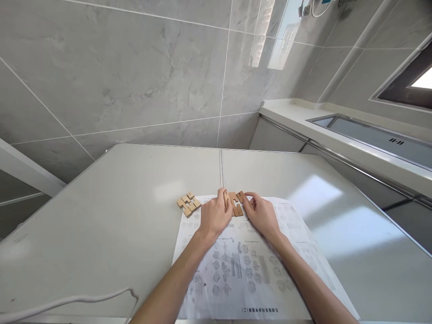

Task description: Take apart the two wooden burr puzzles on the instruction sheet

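Both my hands rest on a printed instruction sheet (249,265) that lies on a pale grey table (111,216). My left hand (213,217) has its fingers curled against the left side of a brown notched wooden piece (236,204). My right hand (261,215) pinches the same piece from the right, fingertips at its top corner. The piece lies flat between the two hands at the sheet's far edge. A lighter cluster of joined wooden pieces (189,204) lies on the table just left of my left hand, untouched.
A white cable (67,302) runs along the table's near left edge. A tiled wall (135,76) stands behind the table. To the right is a white counter (337,130) with an inset sink or hob (378,135).
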`<action>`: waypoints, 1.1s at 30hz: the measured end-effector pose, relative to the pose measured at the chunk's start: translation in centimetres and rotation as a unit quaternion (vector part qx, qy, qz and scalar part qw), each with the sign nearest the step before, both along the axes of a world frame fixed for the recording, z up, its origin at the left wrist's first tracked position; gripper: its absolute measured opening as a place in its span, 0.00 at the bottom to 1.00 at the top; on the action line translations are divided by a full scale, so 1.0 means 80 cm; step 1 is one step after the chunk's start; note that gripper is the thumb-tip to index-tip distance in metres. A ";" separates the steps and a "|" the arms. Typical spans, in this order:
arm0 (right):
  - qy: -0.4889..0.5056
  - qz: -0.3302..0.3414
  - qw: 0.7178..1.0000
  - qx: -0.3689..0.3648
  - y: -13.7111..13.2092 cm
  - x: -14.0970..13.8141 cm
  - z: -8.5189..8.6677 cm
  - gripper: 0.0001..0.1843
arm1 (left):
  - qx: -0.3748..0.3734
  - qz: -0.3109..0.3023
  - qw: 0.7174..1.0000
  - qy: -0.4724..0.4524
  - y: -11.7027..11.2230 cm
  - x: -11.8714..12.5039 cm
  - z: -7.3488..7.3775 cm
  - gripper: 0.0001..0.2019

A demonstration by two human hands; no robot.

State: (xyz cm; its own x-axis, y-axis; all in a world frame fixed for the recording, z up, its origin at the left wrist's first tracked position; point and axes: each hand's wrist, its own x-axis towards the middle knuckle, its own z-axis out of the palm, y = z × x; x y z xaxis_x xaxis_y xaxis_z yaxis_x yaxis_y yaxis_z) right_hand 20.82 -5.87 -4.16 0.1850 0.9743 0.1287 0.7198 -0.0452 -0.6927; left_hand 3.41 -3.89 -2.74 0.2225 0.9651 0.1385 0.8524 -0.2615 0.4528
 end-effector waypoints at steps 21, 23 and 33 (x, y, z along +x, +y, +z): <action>-0.101 -0.030 0.994 0.038 -0.001 0.001 -0.008 0.21 | 0.078 -0.039 0.996 -0.025 -0.003 0.000 -0.007 0.13; -0.099 -0.031 0.994 0.041 -0.001 0.002 -0.009 0.20 | 0.119 -0.068 0.989 -0.058 -0.003 0.000 -0.008 0.10; -0.037 0.006 0.998 0.051 -0.002 0.000 0.002 0.19 | 0.140 -0.170 0.970 -0.103 -0.007 0.000 -0.007 0.18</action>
